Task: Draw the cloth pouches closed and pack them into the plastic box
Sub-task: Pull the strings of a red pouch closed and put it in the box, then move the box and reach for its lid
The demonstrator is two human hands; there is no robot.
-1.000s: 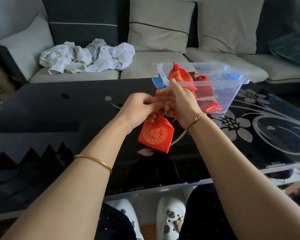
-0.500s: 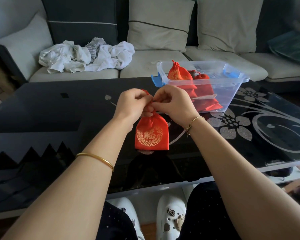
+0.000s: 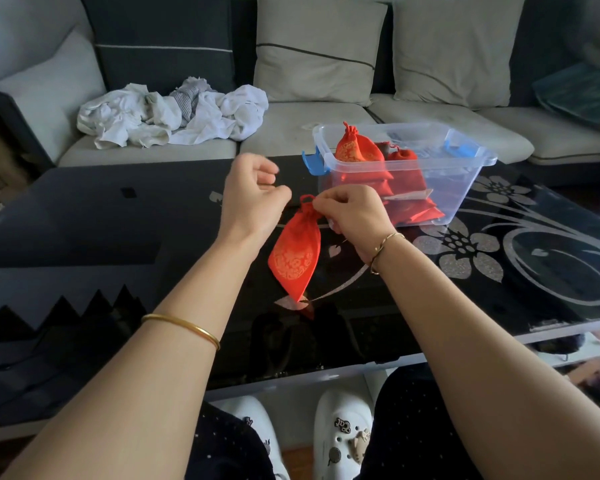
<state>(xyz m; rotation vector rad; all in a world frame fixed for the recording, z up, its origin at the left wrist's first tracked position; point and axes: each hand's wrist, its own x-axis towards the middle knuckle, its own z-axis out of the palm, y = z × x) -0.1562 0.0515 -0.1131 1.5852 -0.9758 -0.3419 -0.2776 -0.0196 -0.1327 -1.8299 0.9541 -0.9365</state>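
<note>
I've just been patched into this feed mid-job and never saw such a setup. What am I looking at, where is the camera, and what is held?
No machine here: a person works with bare hands, and the one picture comes from a camera on their head, looking forward and down. The right hand pinches the drawn neck of a red pouch, which hangs tilted with its lower corner at the dark glass table. The left hand is curled just beside that neck; whether its fingers pinch a cord is too fine to see. Behind the hands a clear plastic box stands on the table with several red pouches already in it. Crumpled white cloth lies on the sofa beyond.
</note>
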